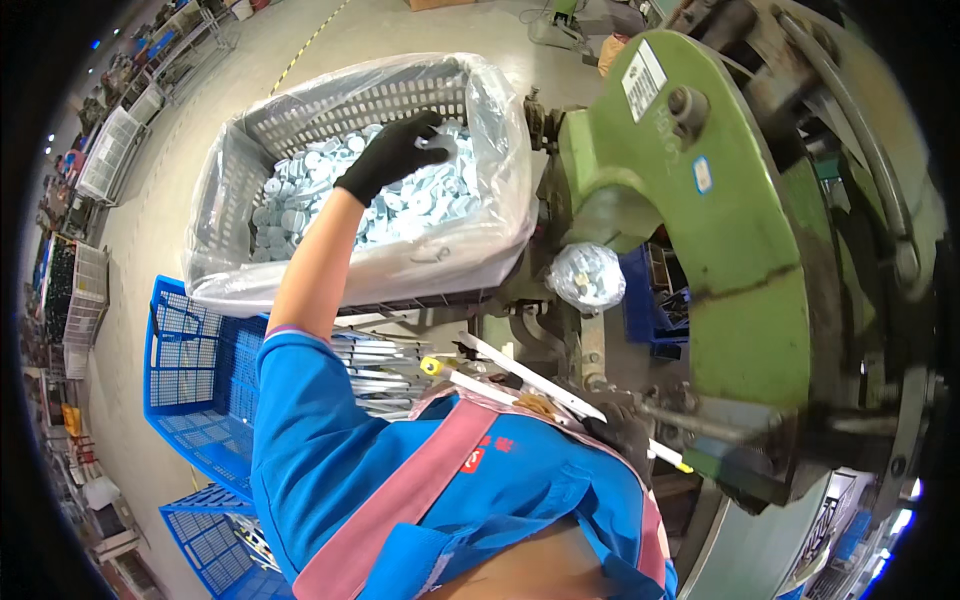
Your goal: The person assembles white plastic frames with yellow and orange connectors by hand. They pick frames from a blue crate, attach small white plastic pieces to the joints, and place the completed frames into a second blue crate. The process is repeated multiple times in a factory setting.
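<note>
My left hand (397, 156), in a black glove, reaches over a crate (350, 105) lined with clear plastic. Its fingers are curved and apart, above a heap of small silvery metal parts (420, 205); nothing shows firmly held in it. Close to the green machine, my right hand (622, 432), also in a dark glove, is closed around a long white bar (530, 376). A second white bar (475, 384) with yellow ends lies across in front of my chest, passing by the same hand. The right fingers are partly hidden.
A big green press-like machine (715, 220) stands at the right. A plastic-wrapped round piece (587, 277) sits at its front. Blue crates (190, 390) stand at the lower left, and several white bars (385, 365) lie below the lined crate. Racks (115, 160) line the far left.
</note>
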Motion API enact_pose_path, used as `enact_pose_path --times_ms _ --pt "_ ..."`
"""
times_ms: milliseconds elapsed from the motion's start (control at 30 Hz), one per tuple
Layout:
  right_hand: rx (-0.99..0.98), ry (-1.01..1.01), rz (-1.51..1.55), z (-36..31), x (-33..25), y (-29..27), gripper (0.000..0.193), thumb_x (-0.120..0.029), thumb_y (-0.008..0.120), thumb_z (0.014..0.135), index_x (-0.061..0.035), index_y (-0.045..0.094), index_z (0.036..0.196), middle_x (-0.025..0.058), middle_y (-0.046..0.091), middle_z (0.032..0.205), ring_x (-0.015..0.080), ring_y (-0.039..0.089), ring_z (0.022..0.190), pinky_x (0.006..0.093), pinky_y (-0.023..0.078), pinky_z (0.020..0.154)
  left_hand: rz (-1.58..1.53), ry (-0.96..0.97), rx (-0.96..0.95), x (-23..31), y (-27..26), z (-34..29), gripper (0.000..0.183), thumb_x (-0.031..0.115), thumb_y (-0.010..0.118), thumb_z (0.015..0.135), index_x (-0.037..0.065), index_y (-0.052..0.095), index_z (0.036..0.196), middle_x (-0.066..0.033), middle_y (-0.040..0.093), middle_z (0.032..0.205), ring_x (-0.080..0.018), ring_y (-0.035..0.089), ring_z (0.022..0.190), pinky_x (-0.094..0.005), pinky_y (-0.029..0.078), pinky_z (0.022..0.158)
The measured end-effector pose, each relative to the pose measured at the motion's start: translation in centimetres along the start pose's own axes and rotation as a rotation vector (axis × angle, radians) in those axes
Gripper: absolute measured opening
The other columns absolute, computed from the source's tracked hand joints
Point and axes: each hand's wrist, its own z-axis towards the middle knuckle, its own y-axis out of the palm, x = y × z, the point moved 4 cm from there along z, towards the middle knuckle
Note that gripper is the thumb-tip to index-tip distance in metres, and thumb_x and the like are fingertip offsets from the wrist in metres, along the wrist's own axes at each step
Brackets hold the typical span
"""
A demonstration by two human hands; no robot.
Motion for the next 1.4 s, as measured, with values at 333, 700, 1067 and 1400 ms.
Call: enact_pose_path --times_ms 333,700,1067,1400 --pt "-0.337 0.017 -0.253 -2.2 4.0 -3.8 0.035 -0.026 0.052 0.096 -0.0036 0.058 0.123 0.0084 0.062 0.122 0.0206 0.059 0.106 0.0327 0.046 0.091 -0.254 0.286 -0.187 20.5 13.1 -14.4 0.044 0.02 0.074 0.08 0.006 0.059 0.119 -0.0145 0.065 0.111 -0.0308 0.063 0.102 -0.0379 0.048 0.087" --pt "-0.008 -0.579 -0.515 -7.2 8.7 -6.9 0.013 -0.023 0.066 0.07 -0.0176 0.069 0.081 0.0044 0.063 0.101 0.0222 0.063 0.089 0.0371 0.051 0.069 0.048 0.301 0.118 24.6 26.2 -19.3 0.036 0.029 0.069 0.081 0.008 0.065 0.11 -0.0138 0.064 0.105 -0.0306 0.062 0.093 -0.0409 0.05 0.079" --pt "0.054 -0.639 -0.463 -6.2 7.8 -9.1 0.015 -0.02 0.072 0.064 -0.0171 0.07 0.079 0.0049 0.063 0.093 0.0253 0.063 0.082 0.038 0.05 0.062 0.092 0.075 0.255 23.7 23.7 -23.1 0.034 0.024 0.074 0.079 0.011 0.066 0.11 -0.0126 0.066 0.107 -0.031 0.063 0.097 -0.0394 0.05 0.08" --pt "0.142 -0.589 -0.31 -1.2 4.9 -9.2 0.023 -0.021 0.07 0.071 -0.0165 0.066 0.093 0.0066 0.061 0.098 0.0272 0.062 0.083 0.0398 0.05 0.063 -0.273 -0.361 -0.014 19.1 18.3 -29.9 0.024 0.02 0.066 0.088 -0.002 0.064 0.098 -0.0127 0.069 0.083 -0.0206 0.067 0.076 -0.0316 0.05 0.069"
